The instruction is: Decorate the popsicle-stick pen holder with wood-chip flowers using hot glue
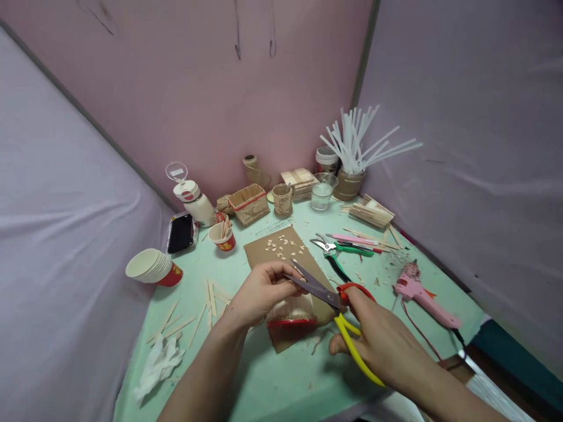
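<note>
My right hand (378, 340) grips scissors (328, 296) with red and yellow handles, blades open and pointing left toward my left hand. My left hand (261, 290) is closed in a pinch at the blade tips, holding something small that I cannot make out. Under both hands a red-rimmed cup clad in wooden sticks (292, 313) rests on a brown cardboard sheet (264, 249). Small wooden offcuts (284, 246) are scattered on the far part of the cardboard.
On the green table (281, 381): stacked paper cups (152, 268), loose sticks (211, 296), crumpled tissue (158, 363), a phone (181, 232), a red cup of sticks (223, 234), green pliers (336, 253), a pink glue gun (422, 296), a jar of white straws (350, 176), stick stacks (372, 212).
</note>
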A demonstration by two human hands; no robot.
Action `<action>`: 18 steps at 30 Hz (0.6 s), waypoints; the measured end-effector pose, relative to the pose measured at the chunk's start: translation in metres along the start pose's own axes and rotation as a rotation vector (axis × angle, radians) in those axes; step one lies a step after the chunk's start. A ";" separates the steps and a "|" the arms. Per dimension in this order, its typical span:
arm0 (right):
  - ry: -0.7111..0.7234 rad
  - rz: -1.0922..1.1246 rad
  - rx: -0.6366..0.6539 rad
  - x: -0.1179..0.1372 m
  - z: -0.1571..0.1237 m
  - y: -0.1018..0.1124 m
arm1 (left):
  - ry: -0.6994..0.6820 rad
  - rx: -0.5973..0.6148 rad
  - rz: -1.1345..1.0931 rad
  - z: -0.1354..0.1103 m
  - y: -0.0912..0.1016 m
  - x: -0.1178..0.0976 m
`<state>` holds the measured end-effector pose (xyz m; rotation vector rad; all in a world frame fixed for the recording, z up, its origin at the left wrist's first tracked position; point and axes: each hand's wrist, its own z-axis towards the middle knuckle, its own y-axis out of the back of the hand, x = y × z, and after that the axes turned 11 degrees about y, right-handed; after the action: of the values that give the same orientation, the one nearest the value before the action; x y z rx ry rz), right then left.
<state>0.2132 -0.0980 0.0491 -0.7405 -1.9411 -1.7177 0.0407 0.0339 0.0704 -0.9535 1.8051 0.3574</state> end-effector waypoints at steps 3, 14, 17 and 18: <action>-0.013 -0.001 0.022 0.001 0.002 0.000 | -0.006 0.003 0.049 0.000 0.002 0.000; 0.019 -0.037 0.074 0.003 0.003 0.009 | 0.003 -0.025 0.296 -0.002 0.003 -0.006; 0.031 -0.046 0.075 0.002 0.003 0.010 | 0.001 -0.026 0.330 -0.003 0.003 -0.006; 0.032 -0.049 0.074 0.002 0.003 0.009 | -0.002 -0.029 0.341 -0.003 0.003 -0.005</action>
<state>0.2180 -0.0941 0.0570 -0.6395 -2.0051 -1.6659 0.0377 0.0366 0.0759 -0.6615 1.9662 0.5970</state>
